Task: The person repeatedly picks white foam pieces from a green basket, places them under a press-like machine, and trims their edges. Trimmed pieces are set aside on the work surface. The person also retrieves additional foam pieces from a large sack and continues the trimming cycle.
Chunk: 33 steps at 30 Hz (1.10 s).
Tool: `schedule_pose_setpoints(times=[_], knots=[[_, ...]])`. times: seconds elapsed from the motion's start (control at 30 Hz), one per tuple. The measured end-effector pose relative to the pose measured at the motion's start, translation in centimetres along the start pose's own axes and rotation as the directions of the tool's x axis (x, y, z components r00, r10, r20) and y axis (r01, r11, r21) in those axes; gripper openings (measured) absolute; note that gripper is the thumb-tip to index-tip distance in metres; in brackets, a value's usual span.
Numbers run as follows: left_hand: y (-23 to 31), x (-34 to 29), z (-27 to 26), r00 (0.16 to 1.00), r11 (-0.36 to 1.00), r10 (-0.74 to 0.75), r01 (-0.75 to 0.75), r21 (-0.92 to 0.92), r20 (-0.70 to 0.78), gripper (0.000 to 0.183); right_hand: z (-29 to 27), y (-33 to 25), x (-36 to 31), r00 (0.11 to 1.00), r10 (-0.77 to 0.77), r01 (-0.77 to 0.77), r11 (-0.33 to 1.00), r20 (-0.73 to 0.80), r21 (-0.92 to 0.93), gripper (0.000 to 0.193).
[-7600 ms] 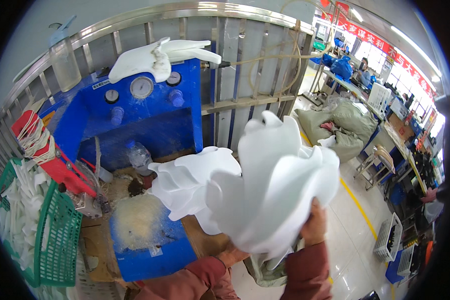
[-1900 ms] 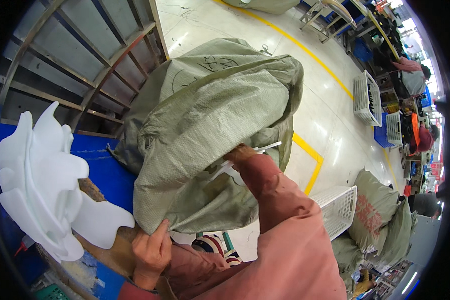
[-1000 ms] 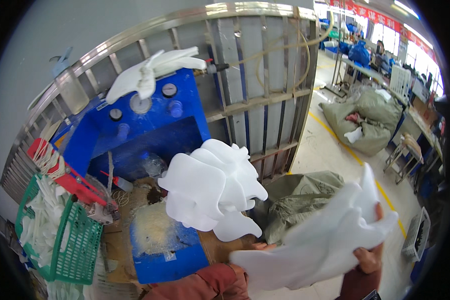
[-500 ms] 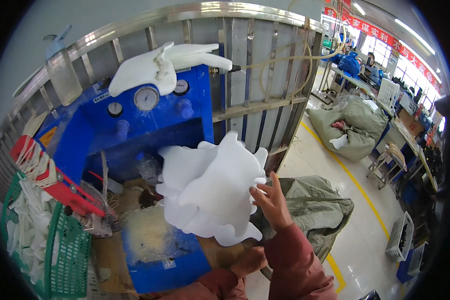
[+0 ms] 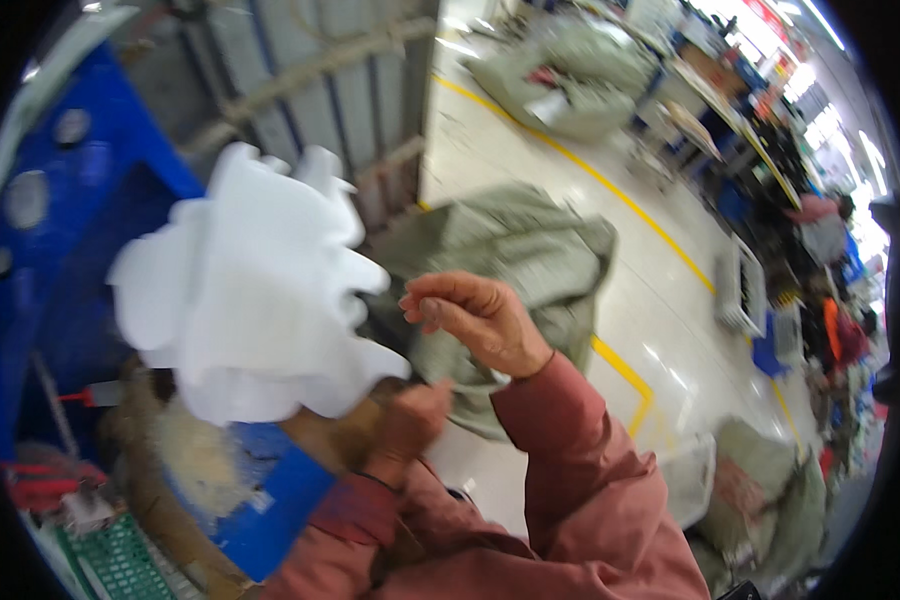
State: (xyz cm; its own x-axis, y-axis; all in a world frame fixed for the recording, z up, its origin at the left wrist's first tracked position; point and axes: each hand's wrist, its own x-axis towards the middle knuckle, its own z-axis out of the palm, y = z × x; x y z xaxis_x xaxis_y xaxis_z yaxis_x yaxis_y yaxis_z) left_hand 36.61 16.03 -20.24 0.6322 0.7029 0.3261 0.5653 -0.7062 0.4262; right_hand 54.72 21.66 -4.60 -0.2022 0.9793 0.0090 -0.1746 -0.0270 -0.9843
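A large stack of smooth white pieces (image 5: 260,290) with wavy, lobed edges stands left of my hands, blurred by motion. Its kind I cannot make out. Just under its lower right tip is my left hand (image 5: 416,415), fingers curled closed; whatever they may hold is hidden. My right hand (image 5: 485,322) hovers over a green sack (image 5: 530,240), a short way right of the stack and apart from it. Its fingers bend loosely toward the thumb, and nothing shows between them.
A blue machine (image 5: 100,150) with round gauges stands at left, near a metal-barred partition (image 5: 320,75). Below lie a powdered blue board (image 5: 260,525) and a green basket (image 5: 120,560). More sacks (image 5: 570,85), a grey crate (image 5: 740,285) and yellow floor lines (image 5: 610,190) are to the right.
The view has swung right, so the machine and stack now sit farther left. My right hand has drawn back from the stack's edge, its fingers more bent. My left hand stays low by the stack.
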Motion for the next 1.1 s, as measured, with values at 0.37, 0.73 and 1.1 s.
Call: schedule_pose_setpoints(times=[0.37, 0.73, 1.1], knots=[[1.5, 1.9, -2.6, 0.964, 0.929, -0.205, 0.138, -0.344, -0.166, 0.021, -18.3, 25.7, -16.8, 0.624, 0.581, -0.593, 0.788, -0.522, 0.167, 0.051], [1.5, 1.0, -3.5, 0.969, 0.957, -0.246, 0.248, -0.151, 0.033, 0.024, -21.5, 47.3, -5.2, 0.183, 0.384, -0.958, 0.275, -0.905, -0.078, 0.101], [2.1, 0.8, -4.3, 0.942, 0.942, -0.313, 0.324, -0.086, 0.120, 0.022, -22.4, 52.4, -3.9, 0.082, 0.375, -0.944, 0.325, -0.923, 0.048, 0.082]])
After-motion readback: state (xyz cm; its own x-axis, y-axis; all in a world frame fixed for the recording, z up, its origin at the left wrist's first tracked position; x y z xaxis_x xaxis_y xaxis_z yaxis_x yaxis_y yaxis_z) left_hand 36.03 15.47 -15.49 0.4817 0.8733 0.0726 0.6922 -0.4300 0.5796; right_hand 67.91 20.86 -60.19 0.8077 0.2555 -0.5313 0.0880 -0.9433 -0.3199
